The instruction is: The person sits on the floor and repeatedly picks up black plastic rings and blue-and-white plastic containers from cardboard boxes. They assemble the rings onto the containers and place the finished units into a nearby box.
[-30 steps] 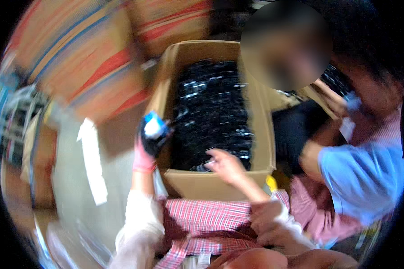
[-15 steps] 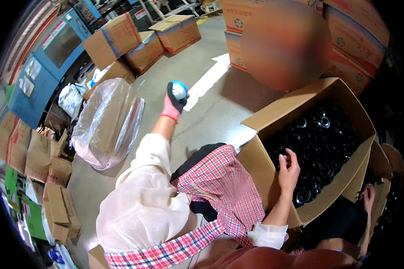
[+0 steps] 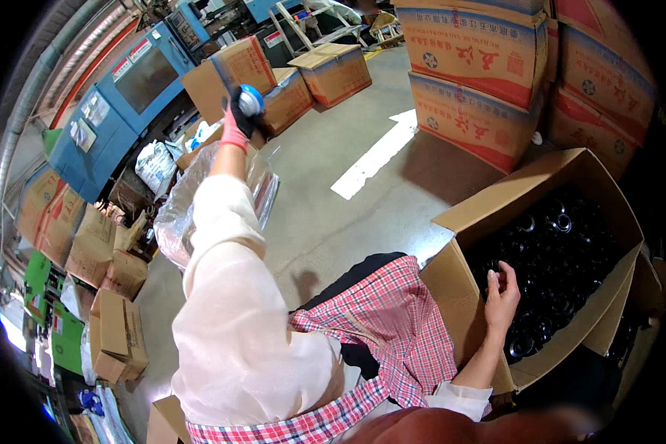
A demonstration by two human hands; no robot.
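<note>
My left hand (image 3: 237,124), in a black and pink glove, is stretched far out ahead and to the left. Its fingers are wrapped round a blue-and-white rounded object (image 3: 251,101) that looks like a can; its kind is unclear. Bare and loosely bent, my right hand (image 3: 502,302) rests at the near left side of an open cardboard box (image 3: 451,285), with thumb and fingers apart and nothing visible in them. Beside it, shiny black rings (image 3: 559,259) fill the box in a loose heap.
A plastic-wrapped bundle (image 3: 174,222) stands below my left arm. Cartons (image 3: 333,74) sit ahead, near a blue machine (image 3: 140,81). Tall stacks of printed cartons (image 3: 466,111) rise behind the ring box. More cartons (image 3: 118,333) line the left.
My left hand has swung farther out and to the left with the blue-and-white object. The view has shifted; my right hand stays by the box's side.
</note>
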